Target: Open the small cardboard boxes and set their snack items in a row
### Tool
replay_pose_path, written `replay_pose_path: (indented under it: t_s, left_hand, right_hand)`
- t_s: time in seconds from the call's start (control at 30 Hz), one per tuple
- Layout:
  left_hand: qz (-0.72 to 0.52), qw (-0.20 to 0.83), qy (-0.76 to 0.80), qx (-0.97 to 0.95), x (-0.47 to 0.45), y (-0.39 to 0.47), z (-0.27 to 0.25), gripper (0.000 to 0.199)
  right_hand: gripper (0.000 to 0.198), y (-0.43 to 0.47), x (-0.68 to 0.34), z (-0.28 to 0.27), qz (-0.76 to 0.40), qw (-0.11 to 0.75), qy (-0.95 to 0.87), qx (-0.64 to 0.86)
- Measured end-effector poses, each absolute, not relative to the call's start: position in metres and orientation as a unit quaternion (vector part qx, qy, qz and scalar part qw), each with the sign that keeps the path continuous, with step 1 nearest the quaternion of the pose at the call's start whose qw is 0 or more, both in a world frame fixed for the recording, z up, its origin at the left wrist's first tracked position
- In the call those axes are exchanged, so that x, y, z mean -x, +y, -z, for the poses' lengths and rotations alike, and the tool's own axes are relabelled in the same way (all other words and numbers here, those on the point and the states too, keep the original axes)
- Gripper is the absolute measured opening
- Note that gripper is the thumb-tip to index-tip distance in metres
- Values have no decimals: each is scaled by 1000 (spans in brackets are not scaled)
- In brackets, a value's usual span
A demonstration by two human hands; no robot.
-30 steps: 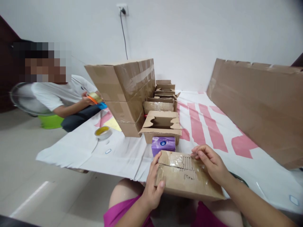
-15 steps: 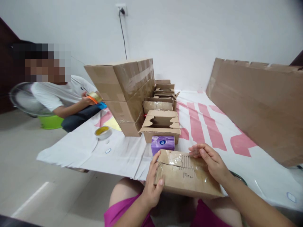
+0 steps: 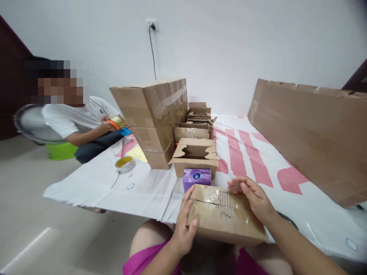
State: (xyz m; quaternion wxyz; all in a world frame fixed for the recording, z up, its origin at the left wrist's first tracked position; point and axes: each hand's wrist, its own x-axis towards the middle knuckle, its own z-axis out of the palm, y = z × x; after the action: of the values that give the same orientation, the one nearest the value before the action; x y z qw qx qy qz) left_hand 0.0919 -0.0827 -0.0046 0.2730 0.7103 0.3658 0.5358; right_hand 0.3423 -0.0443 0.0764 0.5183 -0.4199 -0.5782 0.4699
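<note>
A taped cardboard box (image 3: 226, 214) rests at the table's near edge, over my lap, with short dark lines marked on its top. My left hand (image 3: 185, 225) grips its left end, thumb on the near side and fingers along the far side. Across the box's far right corner lies my right hand (image 3: 254, 196), its fingers stretched out flat and pointing left. Whether the right palm presses on the box is hard to see. Just beyond the box stands a purple tissue pack (image 3: 197, 179), and behind that an open cardboard box (image 3: 195, 156) with a cut-out top.
Stacked closed boxes (image 3: 157, 126) rise left of a row of open boxes (image 3: 192, 131). A tape roll (image 3: 125, 164) lies on the white-covered table (image 3: 94, 187). A large cardboard panel (image 3: 309, 137) stands right. At left, another person (image 3: 83, 118) holds a tape dispenser (image 3: 117, 123).
The whole scene sits slightly lower in the picture as my view tilts up. My hands and the box stay almost the same.
</note>
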Motion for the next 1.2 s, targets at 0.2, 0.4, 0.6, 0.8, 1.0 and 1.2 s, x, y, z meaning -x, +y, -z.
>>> replay_pose_path:
  t_s: [0.2, 0.4, 0.6, 0.8, 1.0, 1.2]
  left_hand:
    - [-525, 292, 362, -713, -91, -84, 2, 52]
    - [-520, 314, 369, -704, -91, -84, 2, 45]
    - [-527, 325, 364, -696, -91, -81, 3, 45]
    - [-544, 310, 348, -698, -94, -78, 4, 41]
    - [-561, 304, 343, -689, -95, -76, 5, 46]
    - [-562, 312, 348, -682, -94, -76, 7, 46]
  right_hand:
    - [37, -43, -340, -76, -474, 519, -572, 422]
    - [41, -42, -340, -74, -462, 512, -587, 424]
    - [42, -40, -339, -73, -459, 509, -597, 416]
    - [47, -38, -338, -72, -452, 516, -597, 417]
    - [46, -40, -337, -75, -439, 512, -608, 418]
    - [46, -41, -335, -76, -424, 518, -617, 414]
